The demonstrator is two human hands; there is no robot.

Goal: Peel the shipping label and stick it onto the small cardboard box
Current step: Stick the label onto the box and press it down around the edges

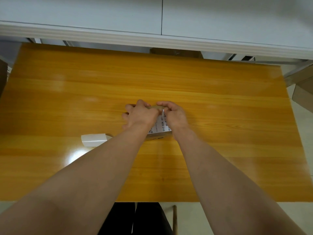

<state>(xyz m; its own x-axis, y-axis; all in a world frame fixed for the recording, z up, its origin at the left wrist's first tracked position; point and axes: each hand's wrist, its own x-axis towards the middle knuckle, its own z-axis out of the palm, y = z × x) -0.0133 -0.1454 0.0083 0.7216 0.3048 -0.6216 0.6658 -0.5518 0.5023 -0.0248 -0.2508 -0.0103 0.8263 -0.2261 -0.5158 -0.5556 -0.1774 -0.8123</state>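
Observation:
The small cardboard box (pixel 156 137) lies on the wooden table (pixel 220 116), mostly covered by both hands. A white shipping label (pixel 161 124) with black print and a barcode lies on the box's top face. My left hand (pixel 140 114) rests on the left part of the box with its fingers spread over the far edge. My right hand (pixel 174 114) presses on the label's right side, fingers curled over the far edge. The box's far side is hidden.
A white backing sheet (pixel 94 139) lies on the table left of my left forearm. Brown cardboard boxes (pixel 303 92) stand off the table's right edge and another behind the far edge (pixel 176 52). A white cabinet (pixel 152 22) runs along the back.

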